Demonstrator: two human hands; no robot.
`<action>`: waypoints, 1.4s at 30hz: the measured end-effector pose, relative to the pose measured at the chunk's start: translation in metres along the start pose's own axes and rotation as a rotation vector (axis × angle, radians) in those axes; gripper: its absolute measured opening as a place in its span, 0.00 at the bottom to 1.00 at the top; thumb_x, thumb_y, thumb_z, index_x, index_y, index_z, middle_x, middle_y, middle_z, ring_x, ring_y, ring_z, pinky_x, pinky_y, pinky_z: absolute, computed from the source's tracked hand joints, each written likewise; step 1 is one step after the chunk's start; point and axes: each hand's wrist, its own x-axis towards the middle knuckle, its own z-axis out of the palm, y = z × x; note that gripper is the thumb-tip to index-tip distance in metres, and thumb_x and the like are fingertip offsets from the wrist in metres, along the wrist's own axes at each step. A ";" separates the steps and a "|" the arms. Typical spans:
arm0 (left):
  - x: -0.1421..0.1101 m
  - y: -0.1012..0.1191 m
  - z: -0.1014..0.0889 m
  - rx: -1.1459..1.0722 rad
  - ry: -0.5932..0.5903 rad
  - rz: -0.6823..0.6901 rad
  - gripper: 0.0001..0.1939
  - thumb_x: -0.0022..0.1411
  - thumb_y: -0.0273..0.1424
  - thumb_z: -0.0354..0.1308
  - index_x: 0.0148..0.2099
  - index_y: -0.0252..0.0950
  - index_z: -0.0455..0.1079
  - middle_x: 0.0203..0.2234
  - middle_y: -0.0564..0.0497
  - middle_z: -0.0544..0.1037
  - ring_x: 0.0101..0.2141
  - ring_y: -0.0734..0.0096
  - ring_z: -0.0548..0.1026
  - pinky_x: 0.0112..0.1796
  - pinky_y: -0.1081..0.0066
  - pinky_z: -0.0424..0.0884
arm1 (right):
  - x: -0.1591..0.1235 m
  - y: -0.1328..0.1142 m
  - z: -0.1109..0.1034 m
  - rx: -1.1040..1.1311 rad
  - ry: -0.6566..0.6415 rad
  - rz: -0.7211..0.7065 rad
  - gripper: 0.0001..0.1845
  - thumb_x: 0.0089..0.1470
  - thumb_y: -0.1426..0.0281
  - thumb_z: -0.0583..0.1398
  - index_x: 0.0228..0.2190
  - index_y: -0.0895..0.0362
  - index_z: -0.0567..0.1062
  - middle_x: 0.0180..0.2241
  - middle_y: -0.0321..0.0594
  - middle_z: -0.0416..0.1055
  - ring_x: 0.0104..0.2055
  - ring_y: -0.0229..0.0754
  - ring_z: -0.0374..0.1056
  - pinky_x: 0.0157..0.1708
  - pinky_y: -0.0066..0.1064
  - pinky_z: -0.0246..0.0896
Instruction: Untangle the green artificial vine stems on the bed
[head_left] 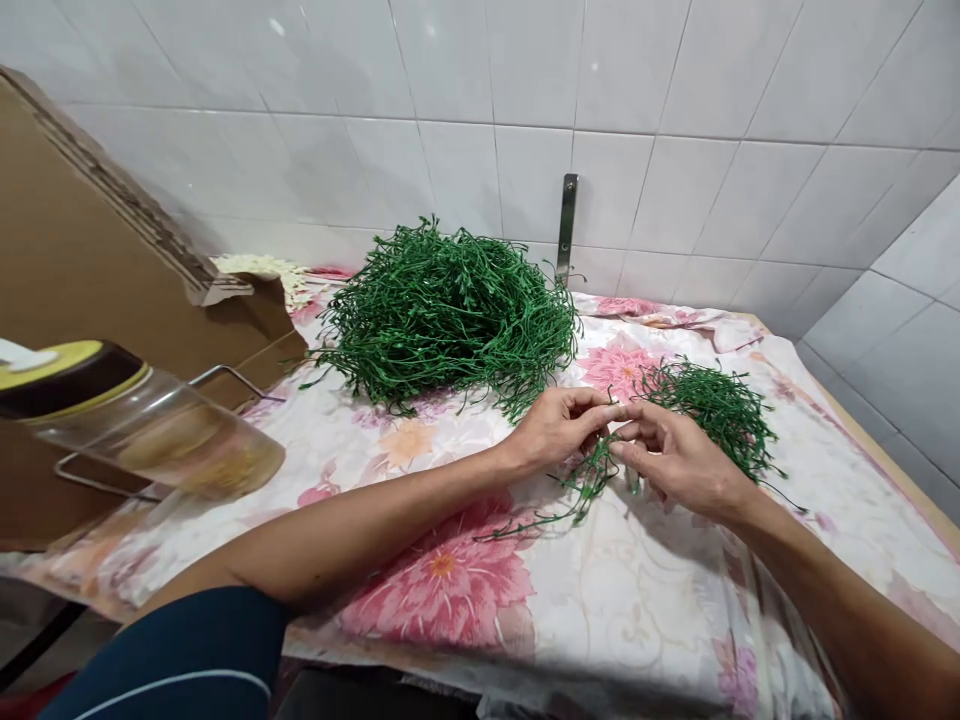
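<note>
Fingers (pixel 609 412) of my left hand (pixel 559 430) and my right hand (pixel 675 462) curl inward and meet at the tips, pinching a thin green tuft (pixel 589 480) between them; from my remote view, I cannot tell which fingertip grips which strand. The tuft hangs below both hands as wiry, forked sprigs, trailing thin stems over the floral cloth (pixel 637 570). Just behind my right hand lies a smaller green heap (pixel 709 410), loose and tangled, close beside the fingers. Farther left sits a large green heap (pixel 446 315), a dense nest of the same glossy, branching strands, near the tiled wall (pixel 675 190). A metal bracket (pixel 567 225) stands against the wall just behind it. At far left, a tilted glass jar (pixel 172 440) with a yellow-and-brown lid sits by a wire frame (pixel 82 478), in front of a cardboard sheet (pixel 97 250). My dark blue shirt (pixel 172 650) shows along the lower left.
</note>
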 end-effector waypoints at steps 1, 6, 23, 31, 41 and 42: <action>0.001 -0.001 0.000 -0.009 0.010 -0.010 0.21 0.62 0.48 0.62 0.34 0.31 0.75 0.20 0.54 0.71 0.21 0.77 0.68 0.24 0.75 0.62 | 0.000 0.001 -0.001 -0.015 0.022 0.008 0.20 0.55 0.61 0.64 0.46 0.60 0.74 0.32 0.40 0.76 0.18 0.31 0.61 0.14 0.24 0.57; 0.003 -0.004 -0.003 -0.147 -0.008 -0.101 0.24 0.58 0.50 0.64 0.38 0.32 0.75 0.21 0.54 0.71 0.21 0.78 0.68 0.25 0.74 0.64 | 0.002 0.009 -0.004 -0.064 0.063 0.035 0.16 0.54 0.58 0.65 0.37 0.57 0.77 0.27 0.35 0.73 0.15 0.33 0.63 0.10 0.25 0.58; 0.002 0.002 -0.011 -0.060 0.019 -0.086 0.21 0.50 0.45 0.71 0.29 0.31 0.73 0.19 0.54 0.70 0.22 0.77 0.66 0.25 0.74 0.59 | 0.001 0.013 -0.013 0.040 0.062 -0.007 0.15 0.59 0.56 0.62 0.32 0.55 0.73 0.22 0.28 0.61 0.14 0.30 0.57 0.11 0.23 0.58; 0.001 0.008 -0.011 -0.033 -0.114 -0.069 0.20 0.58 0.45 0.65 0.31 0.31 0.71 0.20 0.55 0.69 0.22 0.78 0.64 0.25 0.74 0.59 | 0.000 0.011 -0.014 0.057 0.034 -0.073 0.15 0.60 0.57 0.62 0.33 0.56 0.74 0.22 0.28 0.59 0.15 0.30 0.57 0.12 0.24 0.59; -0.002 0.008 -0.013 -0.190 -0.248 -0.190 0.21 0.53 0.45 0.69 0.31 0.32 0.70 0.19 0.57 0.68 0.18 0.81 0.60 0.22 0.74 0.55 | 0.002 0.012 -0.017 0.064 0.064 -0.116 0.16 0.60 0.56 0.63 0.36 0.57 0.76 0.21 0.29 0.63 0.14 0.30 0.59 0.12 0.23 0.58; -0.001 0.006 -0.013 -0.223 -0.240 -0.198 0.21 0.52 0.45 0.70 0.30 0.32 0.69 0.18 0.57 0.67 0.18 0.81 0.60 0.22 0.74 0.55 | 0.002 0.013 -0.017 0.076 0.053 -0.108 0.16 0.60 0.56 0.63 0.36 0.56 0.76 0.21 0.29 0.63 0.14 0.31 0.59 0.12 0.23 0.58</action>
